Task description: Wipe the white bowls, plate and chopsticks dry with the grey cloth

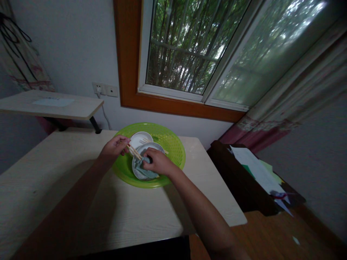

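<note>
Over a green plastic basket, my left hand is closed on the near ends of a pair of light wooden chopsticks. My right hand pinches a grey-green cloth at the chopsticks' other ends. The cloth hangs down into a grey bowl in the basket. Behind that bowl sits a white bowl, partly covered by it. A pale fork-like utensil shows between the two bowls, its lower part hidden.
The basket stands on a light wooden table near the wall. At the left is a raised shelf with a paper on it. A dark cabinet holding papers stands to the right. A window is above.
</note>
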Available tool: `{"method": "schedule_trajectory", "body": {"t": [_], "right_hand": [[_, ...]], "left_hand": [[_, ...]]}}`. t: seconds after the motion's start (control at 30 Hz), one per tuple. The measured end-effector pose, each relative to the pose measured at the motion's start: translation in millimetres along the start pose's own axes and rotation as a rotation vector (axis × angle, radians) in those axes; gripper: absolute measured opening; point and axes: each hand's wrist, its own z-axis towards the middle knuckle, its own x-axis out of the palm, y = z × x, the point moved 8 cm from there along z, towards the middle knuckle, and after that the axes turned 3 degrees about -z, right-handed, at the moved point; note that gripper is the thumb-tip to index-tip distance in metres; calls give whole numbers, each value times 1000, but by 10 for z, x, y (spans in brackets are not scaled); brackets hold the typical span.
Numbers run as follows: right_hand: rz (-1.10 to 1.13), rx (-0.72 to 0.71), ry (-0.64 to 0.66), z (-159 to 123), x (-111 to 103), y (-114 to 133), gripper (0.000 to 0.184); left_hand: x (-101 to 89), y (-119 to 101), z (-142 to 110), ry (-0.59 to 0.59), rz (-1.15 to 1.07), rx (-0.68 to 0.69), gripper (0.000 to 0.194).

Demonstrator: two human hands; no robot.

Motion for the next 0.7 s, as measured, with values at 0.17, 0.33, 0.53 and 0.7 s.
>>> {"method": "schedule_trajectory", "body": {"t": [0.17,0.33,0.53,0.7], "right_hand": [[29,-16,-9,2,-5,0,15],[49,-12,6,8,4,10,15],[52,-20,-11,17,-5,19,13],[44,1,25,22,5,19,13]], "left_hand": [[202,5,1,216,133,-9,41],[161,-13,-4,240,174,31,34],[29,44,-10,146,89,7,30],[-70,79,-3,23,-76,-1,27]]}}
